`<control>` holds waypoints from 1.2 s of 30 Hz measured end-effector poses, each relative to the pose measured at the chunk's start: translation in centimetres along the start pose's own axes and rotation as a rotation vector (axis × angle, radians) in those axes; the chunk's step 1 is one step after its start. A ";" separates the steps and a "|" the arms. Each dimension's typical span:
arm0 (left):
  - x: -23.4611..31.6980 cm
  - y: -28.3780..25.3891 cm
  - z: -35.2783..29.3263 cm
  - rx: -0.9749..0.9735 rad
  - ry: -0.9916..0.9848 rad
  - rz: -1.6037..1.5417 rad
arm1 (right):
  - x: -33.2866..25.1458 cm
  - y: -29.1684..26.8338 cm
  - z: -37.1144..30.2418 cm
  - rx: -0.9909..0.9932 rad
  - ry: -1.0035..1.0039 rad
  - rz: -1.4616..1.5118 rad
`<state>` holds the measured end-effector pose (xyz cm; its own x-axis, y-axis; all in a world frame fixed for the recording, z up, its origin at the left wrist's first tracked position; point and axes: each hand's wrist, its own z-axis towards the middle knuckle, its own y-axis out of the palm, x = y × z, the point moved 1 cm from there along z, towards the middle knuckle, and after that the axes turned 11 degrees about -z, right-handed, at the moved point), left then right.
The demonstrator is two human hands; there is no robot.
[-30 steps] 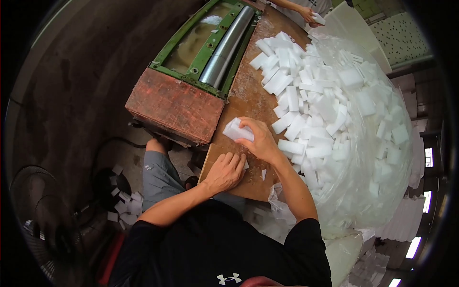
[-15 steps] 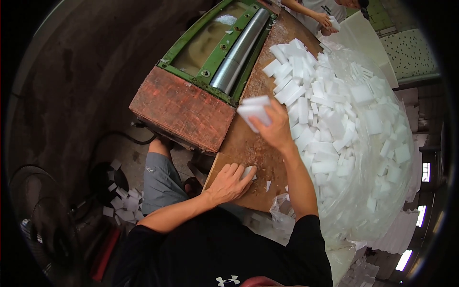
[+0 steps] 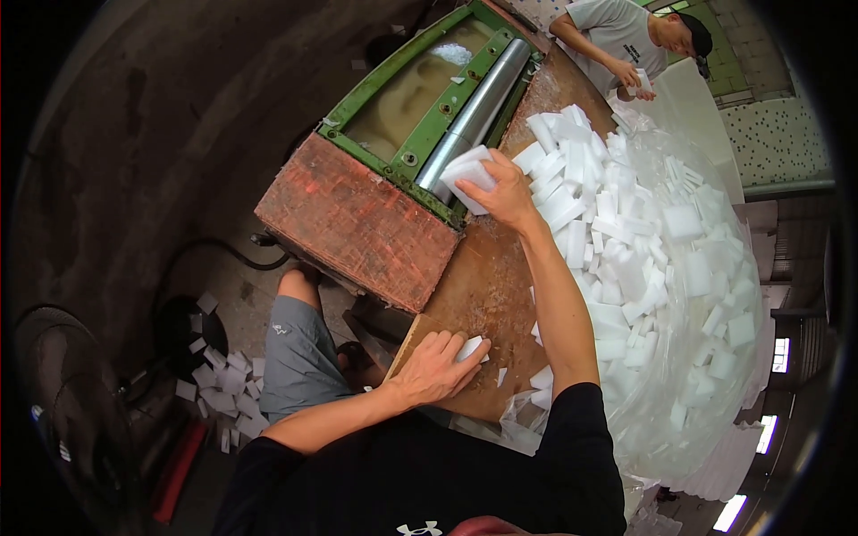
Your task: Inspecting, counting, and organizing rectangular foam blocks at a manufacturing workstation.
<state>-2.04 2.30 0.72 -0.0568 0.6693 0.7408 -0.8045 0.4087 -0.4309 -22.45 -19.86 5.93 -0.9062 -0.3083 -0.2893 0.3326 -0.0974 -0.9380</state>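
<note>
My right hand [image 3: 509, 192] is closed around a white foam block [image 3: 466, 171], which looks like a couple of pieces pressed together. The block overlaps the near end of a metal roller [image 3: 483, 105]; whether they touch I cannot tell. Down on the brown wooden table [image 3: 474, 295], my left hand [image 3: 436, 368] has its fingers curled over a small white foam piece [image 3: 471, 347]. Part of that piece shows past the fingertips. A large heap of white foam blocks [image 3: 626, 241] lies to the right of my right forearm.
A green metal frame [image 3: 393, 165] holds the roller, with a reddish wooden panel [image 3: 357, 223] at its near end. Clear plastic sheeting [image 3: 679, 393] surrounds the heap. Foam scraps [image 3: 228, 384] litter the floor at left. Another person [image 3: 617, 40] handles a white piece at the far right.
My right hand has carried its foam block up and away, over toward the roller. The left hand stays on the table. My view has shifted slightly, showing more of the other person.
</note>
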 end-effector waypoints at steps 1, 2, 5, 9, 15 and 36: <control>0.0 0.0 0.1 0.004 0.002 -0.004 | -0.3 0.0 0.7 -0.004 -0.012 -0.014; -0.1 0.0 0.1 0.009 0.002 -0.005 | -1.0 -0.1 1.6 -0.005 -0.015 -0.013; 0.1 -0.4 0.2 0.033 -0.010 -0.020 | -2.7 0.6 4.3 0.011 -0.070 -0.107; 0.7 -1.6 0.6 0.092 -0.038 -0.018 | -3.9 1.8 6.0 0.106 -0.090 -0.166; -1.4 -2.4 -0.7 0.543 -0.335 -0.527 | -6.4 -0.7 -1.6 0.421 0.394 0.666; 5.1 -4.3 1.2 0.756 -0.330 -0.977 | -19.0 -6.2 -21.8 0.350 0.468 0.723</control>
<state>0.41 3.23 6.95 0.6894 0.0619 0.7217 -0.7232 0.1157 0.6809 -12.96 7.21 13.10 -0.4354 0.0002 -0.9002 0.8485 -0.3341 -0.4104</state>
